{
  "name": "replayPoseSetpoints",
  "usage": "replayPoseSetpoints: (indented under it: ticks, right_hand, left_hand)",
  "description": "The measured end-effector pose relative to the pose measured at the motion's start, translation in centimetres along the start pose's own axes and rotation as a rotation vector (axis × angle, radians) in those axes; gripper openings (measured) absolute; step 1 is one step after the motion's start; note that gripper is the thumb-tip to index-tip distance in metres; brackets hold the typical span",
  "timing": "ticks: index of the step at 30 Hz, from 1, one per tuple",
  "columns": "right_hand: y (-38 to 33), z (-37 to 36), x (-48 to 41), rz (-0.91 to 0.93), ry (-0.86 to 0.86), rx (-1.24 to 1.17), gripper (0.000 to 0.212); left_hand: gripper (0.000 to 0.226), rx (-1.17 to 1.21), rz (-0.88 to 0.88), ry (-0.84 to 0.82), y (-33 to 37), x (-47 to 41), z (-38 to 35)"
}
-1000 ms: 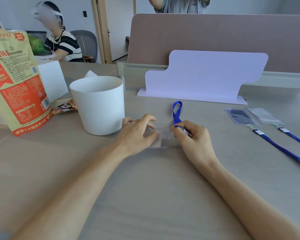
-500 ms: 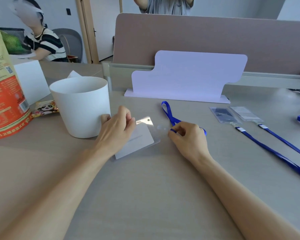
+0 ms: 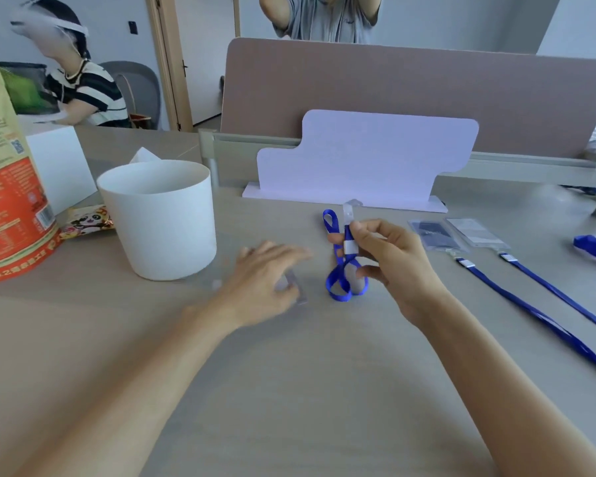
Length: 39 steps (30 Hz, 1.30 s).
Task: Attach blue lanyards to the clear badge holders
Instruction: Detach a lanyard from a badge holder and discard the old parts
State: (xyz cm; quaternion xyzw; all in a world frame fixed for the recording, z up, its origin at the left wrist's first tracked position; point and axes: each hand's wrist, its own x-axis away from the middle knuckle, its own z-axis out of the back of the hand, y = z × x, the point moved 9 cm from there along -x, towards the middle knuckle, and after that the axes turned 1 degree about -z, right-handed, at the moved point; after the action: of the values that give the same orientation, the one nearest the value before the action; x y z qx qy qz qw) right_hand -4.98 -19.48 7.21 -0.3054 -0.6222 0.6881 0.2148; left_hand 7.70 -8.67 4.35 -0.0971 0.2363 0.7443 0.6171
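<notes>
My right hand (image 3: 389, 266) is raised above the desk, pinching the clasp end of a blue lanyard (image 3: 341, 277); its clear strap tip points up and the ribbon loops down to the desk. My left hand (image 3: 265, 280) is blurred and lies flat over a clear badge holder (image 3: 298, 290), of which only the right edge shows. Whether the fingers grip it I cannot tell. Two other badge holders (image 3: 434, 234) lie at the right, each with a blue lanyard (image 3: 537, 315) attached and stretched toward the near right.
A white bucket (image 3: 162, 218) stands left of my hands, with a large orange snack bag (image 3: 4, 187) and a small panda packet (image 3: 86, 220) further left. A white card stand (image 3: 362, 160) and a desk partition (image 3: 410, 94) are behind. Two persons are beyond the desk.
My right hand has lifted the lanyard's clasp end off the desk and turned it upright. My left hand has laid the badge holder flat and moved right over it.
</notes>
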Motion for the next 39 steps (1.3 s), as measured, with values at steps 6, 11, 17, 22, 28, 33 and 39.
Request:
replayPoseSetpoints:
  ticks: [6, 11, 17, 22, 28, 33, 39]
  right_hand:
    - [-0.6, 1.1, -0.1, 0.008, 0.073, -0.131, 0.019]
    - [-0.5, 3.0, -0.1, 0.011, 0.200, -0.149, 0.019]
    - [2.1, 4.8, -0.7, -0.083, 0.287, -0.179, 0.016]
    - [1.2, 5.1, -0.8, -0.021, 0.229, -0.245, 0.012]
    - [1.7, 6.8, -0.9, -0.026, 0.346, -0.300, 0.007]
    - [1.9, 7.6, -1.3, -0.030, 0.313, -0.201, 0.009]
    - [3.5, -0.9, -0.5, -0.034, -0.335, 0.465, 0.053]
  left_hand:
    - [0.039, 0.248, 0.019, -0.178, 6.2, -1.5, -3.4]
    - [0.017, 0.616, 0.190, -0.181, 6.9, -2.4, -4.3]
    - [0.037, 0.600, 0.093, -0.207, 7.9, -2.4, -4.3]
    - [0.011, 1.086, 0.304, -0.076, 7.9, -2.5, -2.9]
    - [0.012, 0.865, 0.450, 0.080, 3.8, -2.0, -2.5]
    - [0.016, 0.915, 0.601, 0.194, 0.5, -1.7, -2.0]
    - [0.033, 1.216, 0.509, 0.300, 1.1, -2.2, 1.0]
